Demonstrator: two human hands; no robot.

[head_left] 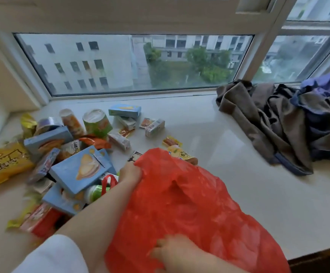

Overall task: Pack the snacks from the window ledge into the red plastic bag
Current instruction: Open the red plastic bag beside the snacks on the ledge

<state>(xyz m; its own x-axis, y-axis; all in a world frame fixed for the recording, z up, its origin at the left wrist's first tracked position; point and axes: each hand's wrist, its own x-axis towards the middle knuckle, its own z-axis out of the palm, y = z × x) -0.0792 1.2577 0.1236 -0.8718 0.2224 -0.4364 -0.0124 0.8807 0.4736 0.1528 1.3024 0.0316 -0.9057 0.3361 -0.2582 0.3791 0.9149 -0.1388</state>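
Note:
A red plastic bag (189, 205) lies crumpled on the pale window ledge (209, 138) in front of me. My left hand (130, 172) grips its far left rim. My right hand (172, 251) holds the bag's near edge, fingers curled into the plastic. One red handle loop (110, 181) sticks out to the left. Snacks lie heaped on the ledge's left side: a blue box (81, 169), a yellow packet (6, 162), a green cup (97, 123), an orange tube (71, 121). A small white carton (154, 127) and small sachets (172, 142) lie beyond the bag.
A heap of brown, dark blue and purple clothes (290, 123) covers the ledge's right side. The window pane (132, 62) and its frame run along the back. The ledge's front edge (317, 253) drops off at the lower right.

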